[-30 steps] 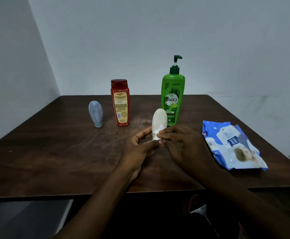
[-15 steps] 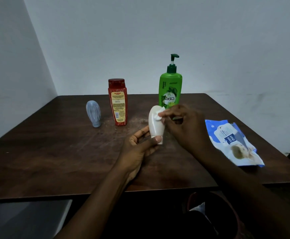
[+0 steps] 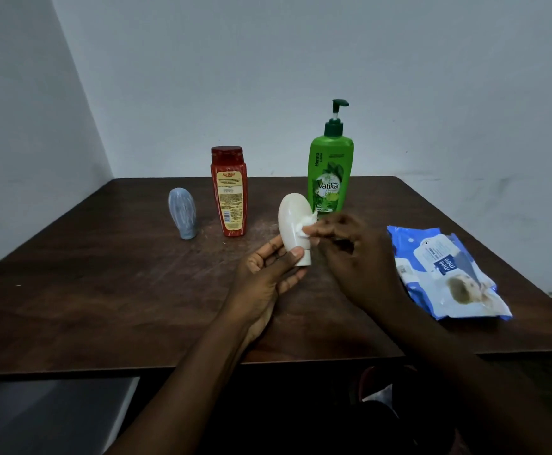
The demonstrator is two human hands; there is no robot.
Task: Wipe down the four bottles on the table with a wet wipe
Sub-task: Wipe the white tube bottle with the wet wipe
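Dark brown wooden table (image 3: 87, 290): scuffed, pale smears near centre, set into corner of 2 plain grey-white walls (image 3: 268, 60). Left hand (image 3: 264, 274) grips white bottle (image 3: 291, 218) at lower cap end, upright over table centre. Right hand (image 3: 353, 254) pinches wet wipe (image 3: 306, 224) against bottle's right side. Behind, 3 standing: grey-blue bottle (image 3: 182, 213), red bottle (image 3: 228, 192), green pump bottle (image 3: 330, 178). Blue wipes pack (image 3: 448, 274) lies flat on table's right side.
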